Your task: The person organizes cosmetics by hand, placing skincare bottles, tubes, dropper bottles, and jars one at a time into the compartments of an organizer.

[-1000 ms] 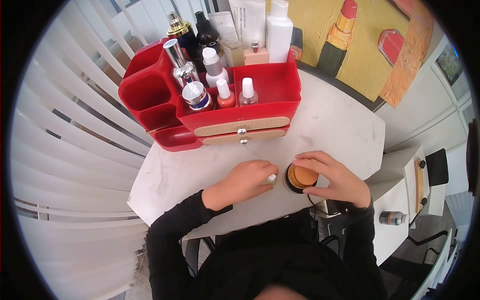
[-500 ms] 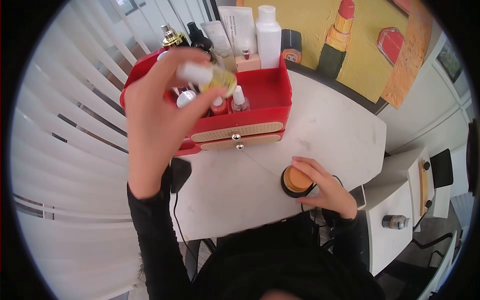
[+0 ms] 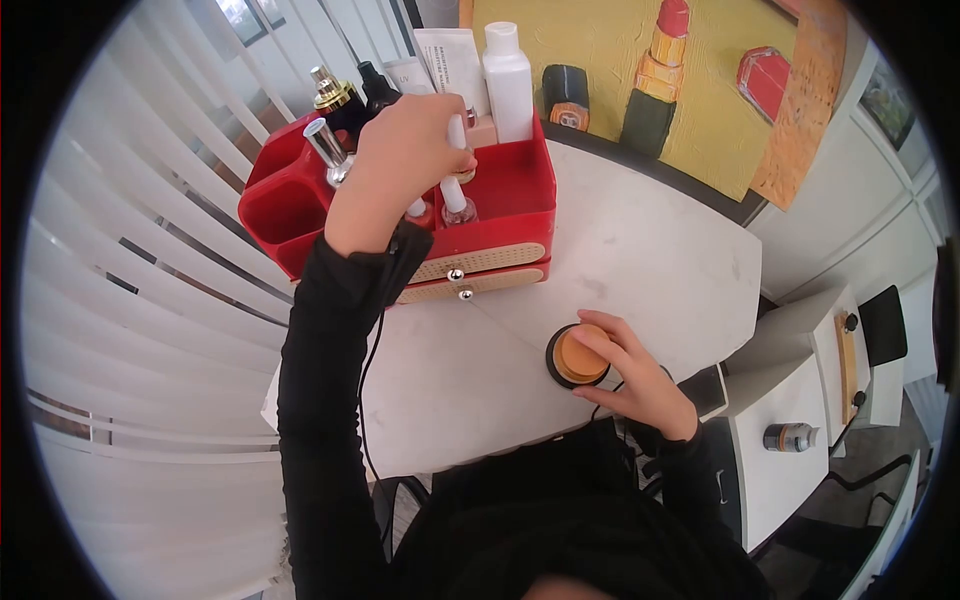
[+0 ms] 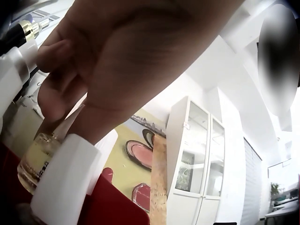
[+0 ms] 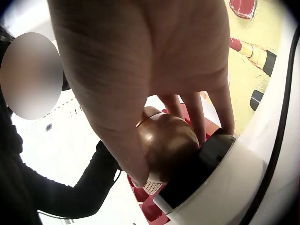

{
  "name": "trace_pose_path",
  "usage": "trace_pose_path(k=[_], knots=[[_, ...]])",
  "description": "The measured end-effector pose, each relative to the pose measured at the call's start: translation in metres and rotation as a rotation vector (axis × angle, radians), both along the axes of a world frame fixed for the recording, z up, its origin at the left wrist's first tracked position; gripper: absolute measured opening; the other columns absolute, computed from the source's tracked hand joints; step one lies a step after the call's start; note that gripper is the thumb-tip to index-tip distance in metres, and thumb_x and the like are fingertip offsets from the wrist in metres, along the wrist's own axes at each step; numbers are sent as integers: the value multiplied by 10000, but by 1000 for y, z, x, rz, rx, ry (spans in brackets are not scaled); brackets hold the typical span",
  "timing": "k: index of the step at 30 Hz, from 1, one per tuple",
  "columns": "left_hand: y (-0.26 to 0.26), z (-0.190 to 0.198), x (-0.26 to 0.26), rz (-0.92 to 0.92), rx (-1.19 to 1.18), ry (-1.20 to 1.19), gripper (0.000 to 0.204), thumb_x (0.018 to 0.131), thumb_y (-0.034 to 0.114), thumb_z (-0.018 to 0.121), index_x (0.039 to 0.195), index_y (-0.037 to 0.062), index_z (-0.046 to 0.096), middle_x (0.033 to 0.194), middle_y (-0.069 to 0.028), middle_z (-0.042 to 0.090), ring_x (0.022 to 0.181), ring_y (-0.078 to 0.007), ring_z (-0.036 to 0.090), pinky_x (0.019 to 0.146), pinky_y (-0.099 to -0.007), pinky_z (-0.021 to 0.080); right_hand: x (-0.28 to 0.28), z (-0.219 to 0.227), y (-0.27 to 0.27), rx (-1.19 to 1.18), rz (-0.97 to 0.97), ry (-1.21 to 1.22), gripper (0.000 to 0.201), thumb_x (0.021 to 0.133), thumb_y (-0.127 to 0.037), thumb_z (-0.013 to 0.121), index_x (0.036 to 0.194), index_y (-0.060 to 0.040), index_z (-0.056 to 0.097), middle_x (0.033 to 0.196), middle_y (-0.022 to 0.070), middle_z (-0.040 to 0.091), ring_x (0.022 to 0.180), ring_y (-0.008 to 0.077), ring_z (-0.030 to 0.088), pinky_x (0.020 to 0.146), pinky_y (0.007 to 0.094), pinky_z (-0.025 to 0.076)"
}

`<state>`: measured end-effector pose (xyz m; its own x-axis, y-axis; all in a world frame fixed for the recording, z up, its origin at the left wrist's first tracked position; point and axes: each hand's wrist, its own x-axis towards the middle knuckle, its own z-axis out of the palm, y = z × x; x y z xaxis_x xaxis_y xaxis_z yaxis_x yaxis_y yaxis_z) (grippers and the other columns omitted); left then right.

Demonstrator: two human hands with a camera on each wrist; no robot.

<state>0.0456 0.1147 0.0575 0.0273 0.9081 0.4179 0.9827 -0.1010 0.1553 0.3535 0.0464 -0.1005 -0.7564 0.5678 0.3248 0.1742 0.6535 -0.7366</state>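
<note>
Left hand (image 3: 395, 165): we pinch the small yellow bottle (image 4: 37, 157) over the red organizer (image 3: 500, 235); lower it upright.
Right hand (image 3: 630, 375): fingers curl around the orange-lidded jar (image 3: 578, 356), steadying it on the table (image 3: 650, 250).

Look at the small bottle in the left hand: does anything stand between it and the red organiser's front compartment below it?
The left hand holds the small bottle over the red organiser. Two white-capped bottles stand upright in the front compartment right under the hand, crowding that spot; the rest of the compartment, to their right, shows nothing in the way.
</note>
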Motion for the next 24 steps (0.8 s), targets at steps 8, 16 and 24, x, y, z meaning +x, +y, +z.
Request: trace_pose_path(k=[8, 16, 24], knots=[[5, -10, -3, -26, -64, 29, 256, 729, 173, 775, 936, 63, 673, 855, -127, 693, 710, -277, 690, 635, -378, 538, -5, -31, -3, 49, 4, 172, 834, 708, -16, 841, 1418, -179, 435, 1491, 217, 330, 1353, 421, 405, 1095, 437, 422], [7, -9, -3, 47, -183, -43, 215, 794, 182, 749, 952, 49, 688, 789, -110, 687, 678, -242, 699, 614, -346, 547, -6, -41, -2, 145, -32, 195, 879, 695, -38, 856, 1411, -195, 371, 1481, 237, 342, 1321, 440, 440, 1043, 448, 472], [-16, 1, 12, -28, 126, -18, 188, 864, 194, 694, 996, 59, 702, 841, -69, 677, 740, -180, 665, 656, -298, 514, -8, -41, -1, 180, -51, 170, 842, 693, -53, 854, 1380, -163, 380, 1439, 241, 400, 1260, 443, 487, 975, 444, 514]])
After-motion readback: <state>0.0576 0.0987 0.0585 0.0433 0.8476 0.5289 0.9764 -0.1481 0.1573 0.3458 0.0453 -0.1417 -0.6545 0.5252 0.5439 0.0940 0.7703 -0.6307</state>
